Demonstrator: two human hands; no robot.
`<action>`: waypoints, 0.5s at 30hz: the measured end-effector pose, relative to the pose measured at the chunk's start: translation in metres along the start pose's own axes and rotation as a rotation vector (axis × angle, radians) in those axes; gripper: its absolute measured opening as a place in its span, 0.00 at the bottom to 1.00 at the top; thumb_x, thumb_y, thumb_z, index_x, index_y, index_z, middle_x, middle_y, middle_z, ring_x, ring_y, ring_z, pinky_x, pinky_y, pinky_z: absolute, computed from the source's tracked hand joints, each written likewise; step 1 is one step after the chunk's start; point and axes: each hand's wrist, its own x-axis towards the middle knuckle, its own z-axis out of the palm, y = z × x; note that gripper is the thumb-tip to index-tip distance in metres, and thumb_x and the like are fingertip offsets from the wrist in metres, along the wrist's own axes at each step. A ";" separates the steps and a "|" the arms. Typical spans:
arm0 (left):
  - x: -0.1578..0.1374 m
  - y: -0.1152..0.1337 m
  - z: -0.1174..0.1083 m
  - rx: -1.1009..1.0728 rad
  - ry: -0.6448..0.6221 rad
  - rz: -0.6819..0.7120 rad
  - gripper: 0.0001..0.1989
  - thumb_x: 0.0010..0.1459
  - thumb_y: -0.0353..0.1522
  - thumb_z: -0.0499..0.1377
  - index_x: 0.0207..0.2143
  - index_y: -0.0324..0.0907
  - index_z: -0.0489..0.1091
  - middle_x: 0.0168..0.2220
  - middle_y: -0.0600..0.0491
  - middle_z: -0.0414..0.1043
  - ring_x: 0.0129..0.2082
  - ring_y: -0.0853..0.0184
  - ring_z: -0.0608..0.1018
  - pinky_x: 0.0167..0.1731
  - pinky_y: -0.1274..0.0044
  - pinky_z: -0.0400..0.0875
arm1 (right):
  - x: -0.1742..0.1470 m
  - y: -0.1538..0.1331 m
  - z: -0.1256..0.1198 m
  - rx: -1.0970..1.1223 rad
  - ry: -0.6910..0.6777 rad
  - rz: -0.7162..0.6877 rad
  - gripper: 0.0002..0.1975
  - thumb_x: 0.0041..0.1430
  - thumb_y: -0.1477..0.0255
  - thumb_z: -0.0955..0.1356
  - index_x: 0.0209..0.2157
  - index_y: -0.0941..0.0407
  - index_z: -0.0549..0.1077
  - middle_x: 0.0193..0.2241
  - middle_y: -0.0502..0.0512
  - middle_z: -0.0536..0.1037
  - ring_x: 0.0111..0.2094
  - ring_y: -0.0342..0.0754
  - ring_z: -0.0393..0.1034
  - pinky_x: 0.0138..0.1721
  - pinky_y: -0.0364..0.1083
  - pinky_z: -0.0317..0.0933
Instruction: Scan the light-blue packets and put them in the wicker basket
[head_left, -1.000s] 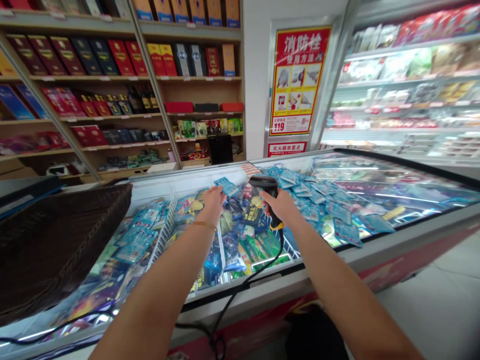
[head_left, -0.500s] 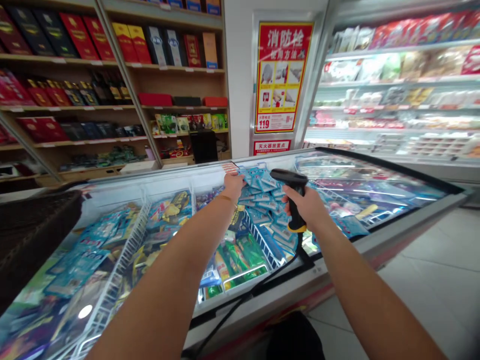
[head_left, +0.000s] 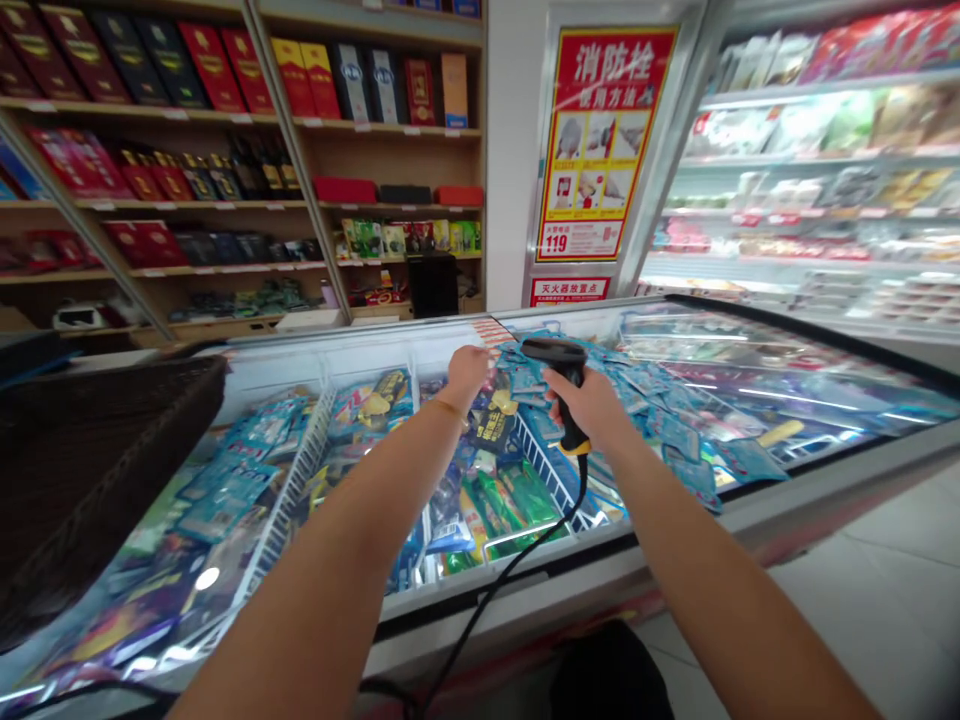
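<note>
My right hand [head_left: 596, 408] is wrapped around the grip of a black and yellow barcode scanner [head_left: 555, 351], whose cable [head_left: 517, 560] hangs down and to the left. The scanner head points left towards my left hand [head_left: 469, 372]. That hand is closed above the back of an open chest freezer, and its fingertips are partly hidden. Blue ice cream packets [head_left: 525, 378] lie just right of it, and more blue packets [head_left: 679, 437] spread to the right. Below my left hand are dark packets [head_left: 491, 425] and green packets [head_left: 499, 500] in a wire compartment.
A brown woven basket [head_left: 97, 450] rests on the freezer's left side. White wire dividers [head_left: 292, 480] split the freezer, and a glass lid [head_left: 810, 370] covers its right part. Shelves of boxes [head_left: 225, 65] and a lit chiller [head_left: 810, 160] stand behind.
The view has swung left. The scanner has come nearer my left hand. Blue packets heaped between my hands now lie spread farther right, and my left hand has drawn away from them slightly.
</note>
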 end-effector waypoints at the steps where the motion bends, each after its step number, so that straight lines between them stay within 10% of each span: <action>1: -0.003 -0.007 -0.021 0.058 0.008 -0.002 0.18 0.65 0.39 0.59 0.53 0.41 0.70 0.53 0.45 0.71 0.49 0.61 0.76 0.48 0.64 0.75 | -0.001 -0.001 0.009 0.002 -0.020 0.000 0.12 0.57 0.65 0.73 0.32 0.57 0.69 0.21 0.48 0.74 0.14 0.41 0.68 0.15 0.40 0.63; 6: -0.019 -0.041 -0.141 0.309 0.155 -0.008 0.04 0.52 0.25 0.64 0.29 0.42 0.74 0.38 0.45 0.78 0.50 0.54 0.78 0.52 0.68 0.69 | -0.009 -0.010 0.066 0.017 -0.136 -0.021 0.12 0.58 0.66 0.72 0.30 0.57 0.68 0.19 0.48 0.73 0.14 0.40 0.66 0.14 0.39 0.62; 15: -0.042 -0.064 -0.302 0.702 0.314 -0.203 0.18 0.40 0.25 0.67 0.38 0.37 0.74 0.51 0.28 0.74 0.58 0.35 0.71 0.55 0.50 0.62 | -0.031 0.001 0.136 -0.018 -0.255 -0.059 0.11 0.59 0.66 0.71 0.31 0.56 0.67 0.20 0.47 0.73 0.13 0.41 0.66 0.14 0.40 0.61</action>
